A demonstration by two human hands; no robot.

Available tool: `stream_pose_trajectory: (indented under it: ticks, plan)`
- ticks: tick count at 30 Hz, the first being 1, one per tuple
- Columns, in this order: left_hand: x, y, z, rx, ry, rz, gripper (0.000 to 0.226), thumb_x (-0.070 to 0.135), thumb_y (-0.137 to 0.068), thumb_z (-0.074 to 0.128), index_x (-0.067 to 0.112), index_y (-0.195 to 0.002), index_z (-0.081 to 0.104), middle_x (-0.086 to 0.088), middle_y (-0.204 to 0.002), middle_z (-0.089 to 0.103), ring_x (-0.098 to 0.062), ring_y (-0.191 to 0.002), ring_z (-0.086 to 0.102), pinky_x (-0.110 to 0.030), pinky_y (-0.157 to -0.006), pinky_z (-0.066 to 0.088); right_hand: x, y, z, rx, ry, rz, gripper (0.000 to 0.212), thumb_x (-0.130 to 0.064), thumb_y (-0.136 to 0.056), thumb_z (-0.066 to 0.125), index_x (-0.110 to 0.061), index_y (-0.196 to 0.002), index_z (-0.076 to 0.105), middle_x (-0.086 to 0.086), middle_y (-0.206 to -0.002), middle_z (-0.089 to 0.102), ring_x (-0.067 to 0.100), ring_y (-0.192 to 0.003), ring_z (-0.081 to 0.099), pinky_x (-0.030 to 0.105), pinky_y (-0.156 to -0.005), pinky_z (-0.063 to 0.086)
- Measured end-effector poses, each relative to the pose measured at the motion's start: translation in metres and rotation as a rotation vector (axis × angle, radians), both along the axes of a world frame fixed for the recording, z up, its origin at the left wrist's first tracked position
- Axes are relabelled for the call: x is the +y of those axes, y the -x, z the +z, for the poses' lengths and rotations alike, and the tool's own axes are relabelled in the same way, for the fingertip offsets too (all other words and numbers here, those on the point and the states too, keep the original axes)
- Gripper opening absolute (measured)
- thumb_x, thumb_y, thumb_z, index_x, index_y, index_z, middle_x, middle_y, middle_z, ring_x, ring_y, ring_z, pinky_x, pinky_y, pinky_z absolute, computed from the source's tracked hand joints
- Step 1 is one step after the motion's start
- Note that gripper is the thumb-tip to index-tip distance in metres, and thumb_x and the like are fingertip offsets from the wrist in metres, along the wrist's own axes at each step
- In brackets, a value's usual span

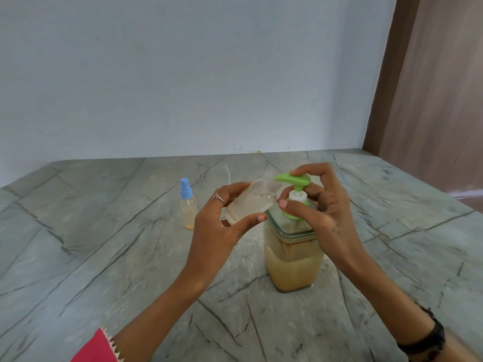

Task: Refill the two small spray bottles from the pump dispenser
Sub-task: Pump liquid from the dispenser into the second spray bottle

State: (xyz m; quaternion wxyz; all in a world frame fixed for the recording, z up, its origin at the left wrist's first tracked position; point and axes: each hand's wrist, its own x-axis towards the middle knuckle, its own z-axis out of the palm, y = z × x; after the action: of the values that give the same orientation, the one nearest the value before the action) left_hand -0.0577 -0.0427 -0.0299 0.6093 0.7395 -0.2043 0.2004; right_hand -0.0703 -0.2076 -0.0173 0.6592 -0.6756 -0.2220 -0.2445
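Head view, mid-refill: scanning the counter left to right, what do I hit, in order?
Capped spray bottle with blue top → left hand holding the open spray bottle → green pump dispenser → right hand on the pump head.

— Where is the camera?
— On the person's head, looking forward and down, close over the hands in the lower middle.
— Any other view?
— No, just one.

Grey veined stone countertop point(104, 257) against a plain pale blue wall point(183, 74), brown wooden panel point(431, 87) at right.
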Motion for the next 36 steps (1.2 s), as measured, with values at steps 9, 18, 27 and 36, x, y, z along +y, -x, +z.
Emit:
stream_pose_trajectory:
  ticks: [9,18,27,36]
  plan:
    - [0.0000,0.0004,-0.0003,-0.008,0.010,-0.004,0.044,0.036,-0.061,0.072,0.039,-0.102,0.055,0.017,-0.104,0.061,0.006,-0.100,0.055,-0.008,-0.069,0.048,-0.0008,-0.0036,0.0038,0.026,-0.030,0.010,0.026,-0.005,-0.070,0.071,-0.026,-0.075,0.057,0.001,-0.075,0.070,0.013,-0.070,0.066,0.020,-0.059,0.050]
    - [0.0003,0.0014,0.0007,0.002,0.000,-0.006,0.043,0.035,-0.061,0.071,0.040,-0.101,0.054,0.015,-0.103,0.060,0.010,-0.095,0.055,-0.006,-0.067,0.047,0.0017,-0.0007,0.0014,0.005,-0.022,-0.009,0.027,-0.007,-0.073,0.069,-0.025,-0.089,0.058,0.001,-0.076,0.070,0.013,-0.072,0.066,0.021,-0.061,0.051]
    - [-0.0008,0.0024,0.0020,-0.001,0.013,-0.013,0.043,0.034,-0.061,0.071,0.039,-0.101,0.054,0.018,-0.102,0.060,0.011,-0.095,0.055,-0.006,-0.066,0.047,0.0024,-0.0019,0.0028,0.000,-0.053,-0.013,0.029,-0.006,-0.070,0.070,-0.025,-0.087,0.058,0.004,-0.074,0.071,0.015,-0.070,0.068,0.021,-0.059,0.052]
    - [0.0010,-0.0002,-0.0009,0.008,0.020,-0.007,0.044,0.036,-0.060,0.071,0.038,-0.102,0.057,0.014,-0.104,0.061,0.004,-0.100,0.056,-0.008,-0.069,0.048,0.0016,-0.0044,0.0082,0.005,-0.003,-0.047,0.026,-0.007,-0.066,0.069,-0.028,-0.066,0.053,0.004,-0.070,0.069,0.014,-0.063,0.064,0.022,-0.055,0.051]
